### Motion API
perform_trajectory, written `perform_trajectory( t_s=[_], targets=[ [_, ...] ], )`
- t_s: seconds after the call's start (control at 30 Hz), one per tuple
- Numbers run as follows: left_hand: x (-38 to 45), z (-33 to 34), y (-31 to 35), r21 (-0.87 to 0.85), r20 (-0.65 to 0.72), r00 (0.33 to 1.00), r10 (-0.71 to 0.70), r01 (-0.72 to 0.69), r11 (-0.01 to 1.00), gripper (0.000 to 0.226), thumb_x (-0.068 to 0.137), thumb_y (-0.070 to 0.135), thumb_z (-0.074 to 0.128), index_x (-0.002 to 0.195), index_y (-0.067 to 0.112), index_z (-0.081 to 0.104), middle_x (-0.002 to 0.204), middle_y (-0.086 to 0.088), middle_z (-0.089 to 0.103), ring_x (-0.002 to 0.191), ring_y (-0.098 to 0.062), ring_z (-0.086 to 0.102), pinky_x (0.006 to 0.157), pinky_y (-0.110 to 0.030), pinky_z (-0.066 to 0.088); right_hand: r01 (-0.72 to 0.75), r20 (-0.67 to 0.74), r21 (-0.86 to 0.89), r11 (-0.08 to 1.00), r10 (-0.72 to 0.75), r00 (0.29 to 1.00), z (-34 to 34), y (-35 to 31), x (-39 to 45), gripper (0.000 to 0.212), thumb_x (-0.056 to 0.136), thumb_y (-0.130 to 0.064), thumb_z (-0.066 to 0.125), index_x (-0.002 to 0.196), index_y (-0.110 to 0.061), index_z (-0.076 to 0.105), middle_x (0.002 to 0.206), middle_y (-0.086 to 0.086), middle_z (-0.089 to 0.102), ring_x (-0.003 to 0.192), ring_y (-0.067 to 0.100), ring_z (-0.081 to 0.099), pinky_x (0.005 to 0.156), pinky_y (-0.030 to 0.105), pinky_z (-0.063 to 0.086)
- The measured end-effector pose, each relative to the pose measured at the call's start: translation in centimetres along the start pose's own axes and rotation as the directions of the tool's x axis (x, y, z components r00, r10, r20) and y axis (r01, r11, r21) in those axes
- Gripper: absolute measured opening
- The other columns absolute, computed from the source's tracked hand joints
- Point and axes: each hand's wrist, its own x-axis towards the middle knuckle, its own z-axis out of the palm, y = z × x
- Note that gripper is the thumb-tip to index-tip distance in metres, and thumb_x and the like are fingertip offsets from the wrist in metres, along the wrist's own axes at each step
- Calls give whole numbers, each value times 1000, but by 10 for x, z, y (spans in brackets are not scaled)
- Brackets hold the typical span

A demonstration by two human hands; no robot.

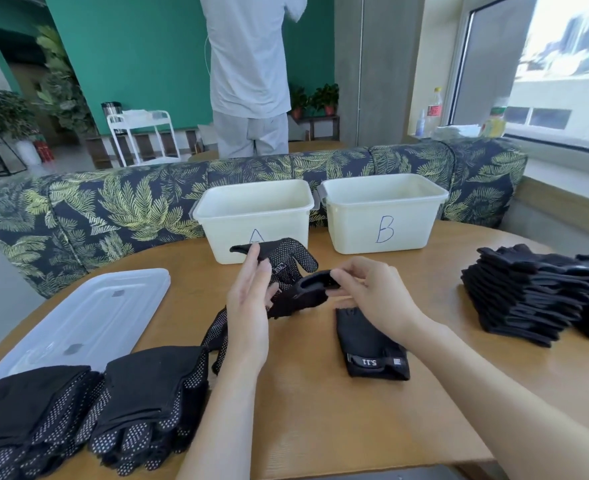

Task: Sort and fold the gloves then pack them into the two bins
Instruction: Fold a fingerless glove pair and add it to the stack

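A black glove is held in the air above the middle of the wooden bench: the right hand pinches the rim of its open cuff between thumb and curled fingers, while the left hand stands edge-up beside it with fingers nearly straight, touching a dotted black glove that rises in front of bin A. Just below the right hand a folded black glove with a labelled wrist strap lies flat on the bench. Bin B stands just right of bin A, both at the far edge. Two piles of dotted gloves sit at the near left, with a clear plastic lid behind them. A tall stack of plain black gloves sits on the right. Behind the bench runs a leaf-patterned sofa, and beyond it stands a person in grey, back turned.
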Motion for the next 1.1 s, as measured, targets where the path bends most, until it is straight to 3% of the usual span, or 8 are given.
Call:
perform_trajectory(
  t_s=[0.23,0.37,0.5,0.63,0.73,0.83,1.0,1.1],
  targets=[
    [37,39,0,-101,29,997,-73,75,992,47,105,24,55,151,22,48,154,8,48,142,-12,46,108,-47,50,106,-219,-99,989,-125,968,-39,-6,9,13,101,-16,62,95,-9,71,87,-3,77,83,1,74,79,17,58],
    [58,52,23,-113,45,999,-2,7,994,47,105,20,54,152,21,47,142,15,54,138,-7,50,109,-42,50,150,-323,-120,981,-181,929,-58,-9,8,10,102,-20,62,95,-19,70,88,-11,76,85,-1,74,80,16,55],
    [33,39,17,73,-9,999,-31,32,997,47,104,24,58,150,25,51,128,21,59,126,-1,59,111,-36,47,120,-350,-131,984,-159,923,-63,2,-9,10,101,-24,64,93,-28,69,86,-13,77,88,1,74,80,21,53],
    [-15,5,-19,303,-182,955,-236,283,910,47,94,31,64,141,34,59,126,17,65,116,-16,65,109,-43,48,58,-316,-161,985,-107,943,-58,23,-45,7,100,-30,64,99,-30,71,88,-14,76,87,0,72,72,15,53],
    [-44,-10,-27,339,-274,925,-264,350,873,40,95,25,64,135,30,63,110,13,69,100,-16,69,87,-32,52,57,-312,-164,985,-106,944,-53,39,-70,7,99,-28,65,99,-30,71,90,-19,75,90,-6,69,73,6,49],
    [-62,-11,-20,385,-288,929,-233,335,860,38,98,25,62,136,31,59,114,16,63,89,-19,72,66,-23,47,65,-310,-154,986,-111,944,-51,50,-88,9,97,-22,69,97,-30,73,88,-23,74,88,-8,68,77,3,47],
    [-81,-16,-25,629,-198,975,-97,202,751,43,96,38,62,138,36,57,96,15,72,87,-7,69,86,-38,57,86,-286,-144,986,-125,950,-48,61,-99,10,94,-17,73,90,-26,73,102,-21,74,90,-5,69,80,3,47],
    [-87,-7,-27,661,-131,991,-23,104,744,39,96,39,64,135,39,60,90,13,69,84,-11,69,85,-37,56,104,-310,-150,983,-147,939,-48,65,-97,10,93,-15,74,88,-24,73,103,-21,73,91,-6,70,81,2,46]
  ],
)
